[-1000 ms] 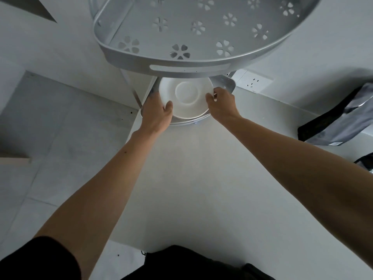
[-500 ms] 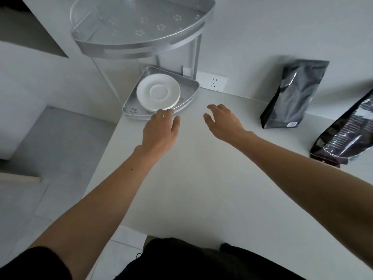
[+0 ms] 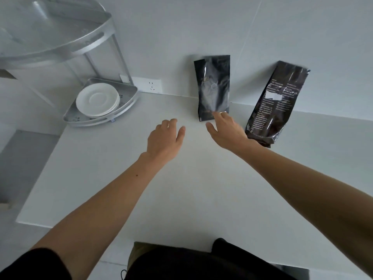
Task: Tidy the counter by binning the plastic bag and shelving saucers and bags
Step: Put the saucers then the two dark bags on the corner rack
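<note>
A stack of white saucers (image 3: 97,102) lies on the lower tier of a silver corner rack (image 3: 129,98) at the counter's back left. Two dark foil bags lean on the wall: a smaller bag (image 3: 214,85) in the middle and a larger printed bag (image 3: 276,102) to its right. My right hand (image 3: 227,130) is open, its fingertips at the bottom edge of the smaller bag. Over the counter, left of that bag, my left hand (image 3: 166,139) hovers open and holds nothing.
The rack's upper tier (image 3: 54,37) overhangs the back left corner. A wall socket (image 3: 150,84) sits between rack and bags. The white counter (image 3: 181,199) ends at a left edge with grey floor (image 3: 24,158) below.
Both hands let go of the saucers on the lower tier and swung right across the counter. My right hand now reaches the smaller bag. The view turned right too.
</note>
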